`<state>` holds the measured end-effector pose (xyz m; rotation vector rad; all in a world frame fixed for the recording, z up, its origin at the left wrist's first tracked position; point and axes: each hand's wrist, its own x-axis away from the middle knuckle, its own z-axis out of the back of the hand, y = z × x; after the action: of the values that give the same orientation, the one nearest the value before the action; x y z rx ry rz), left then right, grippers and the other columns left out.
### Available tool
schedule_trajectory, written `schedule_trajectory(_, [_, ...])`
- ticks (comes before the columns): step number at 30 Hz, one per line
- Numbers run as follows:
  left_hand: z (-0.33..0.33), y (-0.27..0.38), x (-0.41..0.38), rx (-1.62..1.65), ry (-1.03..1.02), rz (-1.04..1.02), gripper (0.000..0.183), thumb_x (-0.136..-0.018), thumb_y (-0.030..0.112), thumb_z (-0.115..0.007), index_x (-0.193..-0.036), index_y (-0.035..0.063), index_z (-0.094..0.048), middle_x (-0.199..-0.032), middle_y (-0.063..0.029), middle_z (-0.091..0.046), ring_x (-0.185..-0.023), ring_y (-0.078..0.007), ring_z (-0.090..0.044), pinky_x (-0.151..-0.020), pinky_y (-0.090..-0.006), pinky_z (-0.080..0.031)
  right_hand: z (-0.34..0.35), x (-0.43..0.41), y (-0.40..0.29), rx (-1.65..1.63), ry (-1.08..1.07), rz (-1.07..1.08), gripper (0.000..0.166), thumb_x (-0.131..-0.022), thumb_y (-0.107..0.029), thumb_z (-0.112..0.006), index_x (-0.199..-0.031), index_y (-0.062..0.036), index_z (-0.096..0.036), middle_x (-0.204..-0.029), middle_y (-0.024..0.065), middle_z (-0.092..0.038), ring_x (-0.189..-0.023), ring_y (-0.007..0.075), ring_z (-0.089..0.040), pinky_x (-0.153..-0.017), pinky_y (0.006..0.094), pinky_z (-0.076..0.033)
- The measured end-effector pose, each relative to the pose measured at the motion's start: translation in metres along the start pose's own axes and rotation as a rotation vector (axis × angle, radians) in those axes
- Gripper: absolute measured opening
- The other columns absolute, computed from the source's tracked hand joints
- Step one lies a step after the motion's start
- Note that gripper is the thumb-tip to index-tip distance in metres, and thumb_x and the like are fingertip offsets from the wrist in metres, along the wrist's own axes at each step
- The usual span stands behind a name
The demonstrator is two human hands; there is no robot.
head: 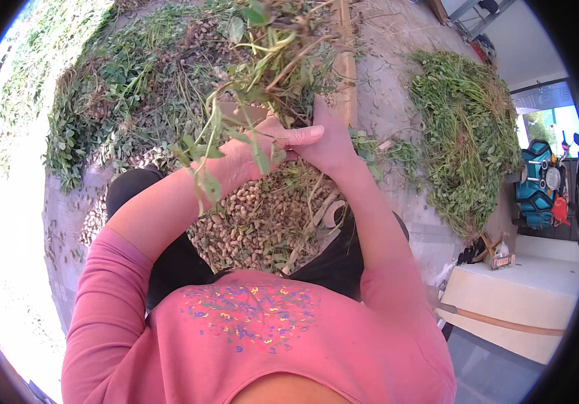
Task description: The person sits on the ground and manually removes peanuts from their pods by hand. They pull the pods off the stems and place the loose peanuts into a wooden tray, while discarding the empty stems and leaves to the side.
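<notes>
Both my hands meet in front of me, around the lower part of a bunch of peanut plants [282, 60]. Stems and leaves spread upward past them, and some trailing leaves hang over my left forearm. My left hand [261, 144] is closed at the stems, its thumb lying across the base of my right hand [331, 136]. The right hand's fingers press against the bunch from the other side, and their tips are partly hidden by foliage. Below the hands, between my knees, lies a heap of loose peanuts in their shells [249, 224], mixed with stalks and leaf scraps.
A brown board [241, 112] shows behind my left hand. Beyond my right hand runs a wooden beam [345, 70]. Pulled peanut plants [123, 91] cover the ground ahead and left; another pile [466, 136] lies right. A teal motor vehicle [539, 182] and a white box-like surface [522, 288] stand far right.
</notes>
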<state>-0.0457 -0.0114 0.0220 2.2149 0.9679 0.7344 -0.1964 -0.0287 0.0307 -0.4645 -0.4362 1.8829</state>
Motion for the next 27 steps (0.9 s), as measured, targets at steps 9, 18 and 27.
schedule_trajectory(9, [0.021, -0.001, -0.003, 0.424, 0.278, -0.170, 0.030, -0.090, 0.013, -0.054, -0.118, 0.0018, -0.052, -0.115, -0.0090, -0.058, -0.106, -0.0227, -0.053, -0.097, -0.0408, -0.039, -0.004, -0.003, 0.007, -0.841, 0.097, -0.028, 0.053, -0.082, -0.023, -0.069, -0.122, 0.0046, -0.048, -0.112, 0.0148, -0.058, -0.103, 0.0190, -0.055, -0.088, 0.0303, -0.044])
schedule_trajectory(18, [0.022, -0.003, -0.002, 0.357, 0.215, -0.160, 0.027, -0.089, 0.010, -0.054, -0.114, -0.0018, -0.055, -0.110, -0.0091, -0.060, -0.100, -0.0203, -0.057, -0.094, -0.0363, -0.042, -0.006, 0.001, -0.003, -0.485, 0.436, 0.093, 0.030, -0.070, -0.013, -0.075, -0.089, 0.0036, -0.058, -0.076, 0.0055, -0.053, -0.065, 0.0115, -0.051, -0.059, 0.0271, -0.045])
schedule_trajectory(27, [0.019, -0.009, -0.010, 0.376, 0.293, -0.121, 0.021, -0.086, 0.015, -0.054, -0.104, 0.0072, -0.059, -0.103, -0.0065, -0.063, -0.094, -0.0210, -0.058, -0.089, -0.0371, -0.045, -0.004, 0.004, -0.005, -0.607, 0.155, -0.085, 0.022, -0.072, -0.008, -0.072, -0.082, 0.0011, -0.055, -0.071, 0.0019, -0.051, -0.062, 0.0091, -0.047, -0.056, 0.0248, -0.041])
